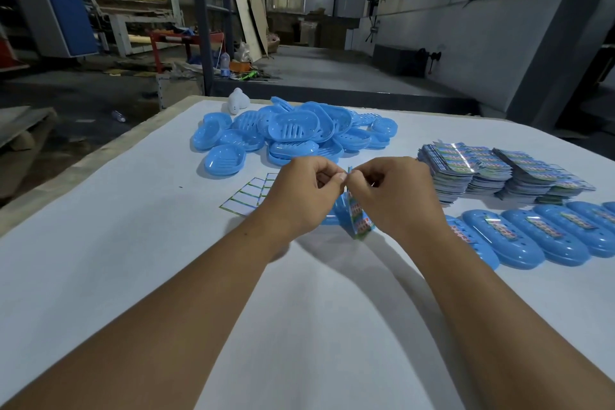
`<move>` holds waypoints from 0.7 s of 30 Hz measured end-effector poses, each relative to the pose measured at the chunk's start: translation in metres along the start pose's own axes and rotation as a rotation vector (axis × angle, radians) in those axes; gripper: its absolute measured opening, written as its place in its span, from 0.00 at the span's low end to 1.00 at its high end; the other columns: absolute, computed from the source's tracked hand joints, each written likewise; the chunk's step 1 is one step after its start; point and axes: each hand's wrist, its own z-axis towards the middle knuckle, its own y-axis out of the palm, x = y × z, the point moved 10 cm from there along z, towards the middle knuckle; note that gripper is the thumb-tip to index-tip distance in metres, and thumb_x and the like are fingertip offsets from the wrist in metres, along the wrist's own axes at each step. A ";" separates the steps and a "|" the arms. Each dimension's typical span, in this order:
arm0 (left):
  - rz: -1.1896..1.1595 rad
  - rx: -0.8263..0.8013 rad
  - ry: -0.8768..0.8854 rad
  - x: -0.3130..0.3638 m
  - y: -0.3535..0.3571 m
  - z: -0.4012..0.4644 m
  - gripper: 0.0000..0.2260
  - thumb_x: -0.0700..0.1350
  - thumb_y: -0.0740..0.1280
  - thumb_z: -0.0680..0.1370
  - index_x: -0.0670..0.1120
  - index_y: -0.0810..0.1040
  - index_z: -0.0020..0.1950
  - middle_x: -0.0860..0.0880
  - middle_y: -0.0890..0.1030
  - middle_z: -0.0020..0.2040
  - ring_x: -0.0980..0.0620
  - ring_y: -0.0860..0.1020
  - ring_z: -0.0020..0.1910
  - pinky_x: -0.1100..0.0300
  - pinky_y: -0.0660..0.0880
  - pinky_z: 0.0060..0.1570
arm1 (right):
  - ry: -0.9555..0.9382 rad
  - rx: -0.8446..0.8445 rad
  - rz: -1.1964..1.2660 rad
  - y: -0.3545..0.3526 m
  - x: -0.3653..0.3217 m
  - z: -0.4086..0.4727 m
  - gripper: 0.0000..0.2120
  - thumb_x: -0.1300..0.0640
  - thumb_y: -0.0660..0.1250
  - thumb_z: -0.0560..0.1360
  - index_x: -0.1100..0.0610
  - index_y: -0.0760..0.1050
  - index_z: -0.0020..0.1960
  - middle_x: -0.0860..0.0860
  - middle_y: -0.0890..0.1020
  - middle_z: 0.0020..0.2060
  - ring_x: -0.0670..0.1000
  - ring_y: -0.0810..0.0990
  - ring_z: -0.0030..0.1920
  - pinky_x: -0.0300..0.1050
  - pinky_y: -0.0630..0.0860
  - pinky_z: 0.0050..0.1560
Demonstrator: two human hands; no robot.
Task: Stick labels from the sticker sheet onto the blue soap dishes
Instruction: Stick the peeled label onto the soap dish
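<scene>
Above a white-covered table [133, 260] in a dim workshop, the left hand [299, 196] and right hand [396, 196] meet fingertip to fingertip, both pinching a colourful printed sticker sheet [361, 221] that hangs over a half-hidden blue plastic soap dish [332, 218]. Beyond lies a heap of unlabelled blue oval soap dishes [293, 130]. Stacked sticker sheets [499, 173] and a row of labelled blue dishes [545, 236] sit to the right, with spent white backing sheets [246, 196] to the left.
</scene>
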 end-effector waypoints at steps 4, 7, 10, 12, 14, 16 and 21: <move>-0.002 0.041 -0.056 -0.005 -0.004 -0.001 0.06 0.46 0.69 0.77 0.50 0.82 0.40 0.56 0.83 0.34 0.61 0.77 0.32 0.67 0.75 0.35 | 0.028 0.015 -0.016 0.000 0.005 0.002 0.13 0.49 0.62 0.68 0.56 0.77 0.30 0.51 0.76 0.24 0.49 0.69 0.27 0.48 0.74 0.32; 0.037 0.093 -0.137 -0.016 -0.016 0.001 0.08 0.49 0.68 0.75 0.49 0.80 0.38 0.57 0.81 0.32 0.62 0.75 0.30 0.63 0.73 0.33 | 0.045 -0.005 0.002 0.001 0.011 0.005 0.14 0.54 0.63 0.70 0.62 0.73 0.31 0.54 0.72 0.24 0.47 0.62 0.27 0.45 0.66 0.29; 0.127 0.149 -0.214 -0.026 -0.031 0.004 0.11 0.50 0.66 0.75 0.44 0.78 0.37 0.55 0.79 0.30 0.59 0.76 0.30 0.58 0.72 0.32 | 0.080 -0.025 0.036 0.001 0.017 0.007 0.17 0.57 0.64 0.71 0.58 0.64 0.26 0.51 0.61 0.22 0.48 0.58 0.26 0.40 0.57 0.25; 0.216 0.179 -0.254 -0.031 -0.040 0.006 0.14 0.51 0.64 0.76 0.40 0.76 0.39 0.48 0.82 0.35 0.49 0.80 0.37 0.51 0.78 0.39 | 0.100 -0.035 0.043 0.002 0.021 0.007 0.18 0.58 0.64 0.71 0.55 0.59 0.26 0.48 0.58 0.21 0.48 0.56 0.25 0.38 0.56 0.23; 0.320 0.192 -0.300 -0.036 -0.049 0.005 0.14 0.52 0.61 0.77 0.43 0.75 0.39 0.46 0.82 0.38 0.46 0.81 0.40 0.48 0.80 0.43 | 0.130 -0.041 0.047 0.002 0.026 0.007 0.19 0.58 0.63 0.70 0.55 0.59 0.26 0.47 0.57 0.21 0.48 0.55 0.25 0.37 0.55 0.22; 0.456 0.191 -0.328 -0.040 -0.057 0.006 0.14 0.53 0.58 0.78 0.45 0.75 0.40 0.47 0.82 0.40 0.45 0.81 0.41 0.48 0.80 0.44 | 0.156 -0.039 0.051 0.002 0.031 0.008 0.19 0.58 0.63 0.70 0.55 0.59 0.26 0.47 0.57 0.20 0.48 0.55 0.24 0.36 0.55 0.20; 0.882 0.158 -0.384 -0.051 -0.076 0.008 0.16 0.55 0.55 0.81 0.45 0.74 0.46 0.47 0.78 0.41 0.46 0.76 0.42 0.54 0.68 0.38 | 0.186 -0.043 0.037 0.005 0.034 0.007 0.18 0.55 0.64 0.70 0.58 0.61 0.27 0.49 0.58 0.23 0.48 0.55 0.26 0.38 0.55 0.23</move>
